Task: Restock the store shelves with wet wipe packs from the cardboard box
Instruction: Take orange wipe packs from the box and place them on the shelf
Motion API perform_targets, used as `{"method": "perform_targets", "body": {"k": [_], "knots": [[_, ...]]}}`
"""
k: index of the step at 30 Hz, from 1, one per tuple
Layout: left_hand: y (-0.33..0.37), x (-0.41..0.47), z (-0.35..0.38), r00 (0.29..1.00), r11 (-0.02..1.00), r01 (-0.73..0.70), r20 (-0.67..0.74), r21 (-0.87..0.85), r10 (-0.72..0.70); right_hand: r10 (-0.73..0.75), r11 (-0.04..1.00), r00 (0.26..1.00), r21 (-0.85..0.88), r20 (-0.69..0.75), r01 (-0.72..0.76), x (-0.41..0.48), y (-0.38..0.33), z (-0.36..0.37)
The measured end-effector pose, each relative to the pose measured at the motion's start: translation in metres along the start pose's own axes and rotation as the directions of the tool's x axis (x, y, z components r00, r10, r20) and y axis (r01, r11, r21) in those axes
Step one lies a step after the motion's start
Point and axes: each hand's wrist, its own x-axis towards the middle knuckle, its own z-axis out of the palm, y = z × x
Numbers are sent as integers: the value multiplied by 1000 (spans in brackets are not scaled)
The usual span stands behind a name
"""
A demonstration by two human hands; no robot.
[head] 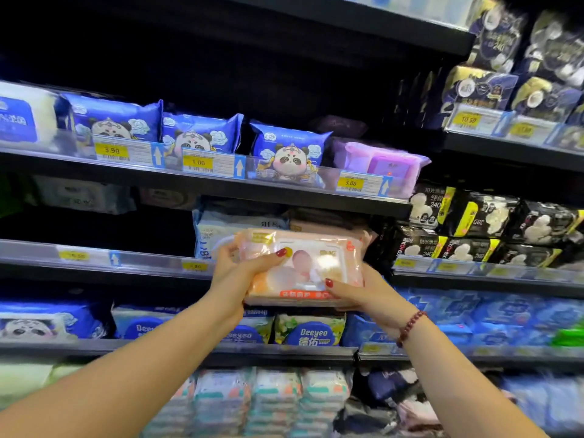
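Note:
I hold a pink and orange wet wipe pack with a clear flip lid in both hands, raised in front of the middle shelf. My left hand grips its left end, thumb on top. My right hand supports its lower right corner from below, thumb on the front. Behind the pack, similar pink packs and a pale blue pack lie on that shelf. The cardboard box is out of view.
Blue panda packs and a purple pack fill the shelf above. Deeyeo packs sit on the shelf below, stacked packs lower still. Black packs stand to the right. The middle shelf's left part is dark.

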Motion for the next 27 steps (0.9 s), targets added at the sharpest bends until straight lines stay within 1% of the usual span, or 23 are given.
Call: {"method": "perform_targets", "body": {"k": [4, 7, 10, 12, 15, 19, 21, 24, 27], "knots": [[4, 24, 28, 998, 984, -15, 69, 175, 3, -12, 997, 988, 76, -157, 25, 9, 4, -28], [-2, 43, 40, 990, 945, -82, 133, 315, 42, -40, 999, 962, -1, -271, 41, 17, 9, -41], [-7, 58, 46, 983, 873, -133, 176, 469, 55, -93, 992, 932, -109, -351, 58, 26, 12, -51], [-8, 63, 52, 983, 837, -153, 169, 525, 73, -121, 988, 921, -139, -370, 74, 30, 13, -57], [-9, 68, 62, 976, 800, -212, 154, 561, 151, -180, 980, 905, -152, -385, 131, 36, 12, -61], [-8, 76, 73, 955, 740, -297, 183, 603, 234, -259, 962, 868, -193, -424, 193, 44, 12, -64], [-11, 82, 76, 955, 700, -297, 180, 649, 238, -255, 960, 868, -221, -426, 174, 50, 17, -66], [-22, 88, 73, 956, 601, -284, 173, 747, 236, -234, 947, 882, -302, -409, 110, 54, 23, -66], [-31, 92, 70, 948, 550, -301, 179, 779, 264, -208, 918, 890, -395, -406, 34, 56, 21, -67]]}}
